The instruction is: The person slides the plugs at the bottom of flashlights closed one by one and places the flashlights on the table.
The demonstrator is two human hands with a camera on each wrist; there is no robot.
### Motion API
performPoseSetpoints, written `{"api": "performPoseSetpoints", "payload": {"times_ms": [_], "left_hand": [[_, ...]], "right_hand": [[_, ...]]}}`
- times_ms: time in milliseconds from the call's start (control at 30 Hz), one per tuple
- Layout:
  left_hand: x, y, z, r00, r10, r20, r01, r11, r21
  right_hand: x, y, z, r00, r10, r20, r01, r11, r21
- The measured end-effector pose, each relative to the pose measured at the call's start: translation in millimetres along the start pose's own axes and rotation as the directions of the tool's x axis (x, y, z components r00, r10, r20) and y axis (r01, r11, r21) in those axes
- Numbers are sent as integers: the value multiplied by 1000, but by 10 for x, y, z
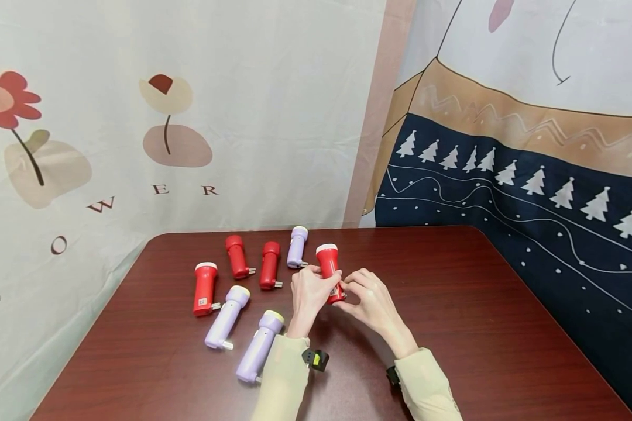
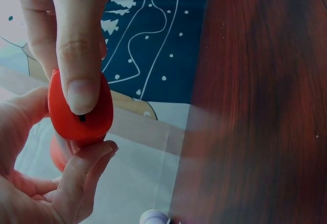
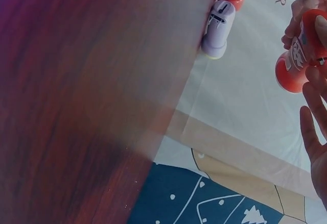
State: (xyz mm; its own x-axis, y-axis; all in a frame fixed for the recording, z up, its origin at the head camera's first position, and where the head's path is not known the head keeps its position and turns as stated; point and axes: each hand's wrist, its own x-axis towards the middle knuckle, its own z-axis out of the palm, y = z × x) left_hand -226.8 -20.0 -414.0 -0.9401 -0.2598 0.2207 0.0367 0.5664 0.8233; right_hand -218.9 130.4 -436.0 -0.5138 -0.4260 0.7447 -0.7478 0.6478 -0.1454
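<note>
My left hand (image 1: 309, 292) grips a red flashlight (image 1: 327, 257) with a white rim, thumb on one side and fingers on the other. The flashlight leans over the table, its wide head pointing away. My right hand (image 1: 371, 298) pinches the near end of the flashlight, where small metal plug prongs (image 3: 321, 60) stick out. In the left wrist view, the right thumb (image 2: 82, 94) presses on the flat red base, next to a small black slot, while the left fingers (image 2: 76, 183) hold the body below. A printed label (image 3: 297, 53) shows on its side in the right wrist view.
Left of the hands lie more flashlights: a red one (image 1: 205, 289) with a white rim, two all-red ones (image 1: 237, 257) (image 1: 270, 266), and lavender ones (image 1: 227, 318) (image 1: 260, 348) (image 1: 297, 247). Most have plugs out. A curtain (image 1: 268, 117) hangs behind the brown table (image 1: 479, 327).
</note>
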Motion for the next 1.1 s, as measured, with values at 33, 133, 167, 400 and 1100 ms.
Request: {"api": "performPoseSetpoints", "payload": {"times_ms": [33,133,167,400,1100], "left_hand": [[2,2,2,1000,0,0,0,1000,-3],[2,8,0,1000,-2,-1,2,1000,-4],[3,10,0,1000,-3,0,3,1000,-2],[2,16,0,1000,-10,4,10,1000,0],[-22,29,11,1000,-25,8,25,1000,0]], "right_hand": [[1,-1,1,1000,-1,-3,1,1000,-2],[5,-2,1,1000,-9,-13,9,1000,-4],[7,-1,0,1000,-12,-15,12,1000,-5],[18,0,5,999,-31,-29,31,999,-11],[10,-4,21,999,-36,-26,35,999,-33]]}}
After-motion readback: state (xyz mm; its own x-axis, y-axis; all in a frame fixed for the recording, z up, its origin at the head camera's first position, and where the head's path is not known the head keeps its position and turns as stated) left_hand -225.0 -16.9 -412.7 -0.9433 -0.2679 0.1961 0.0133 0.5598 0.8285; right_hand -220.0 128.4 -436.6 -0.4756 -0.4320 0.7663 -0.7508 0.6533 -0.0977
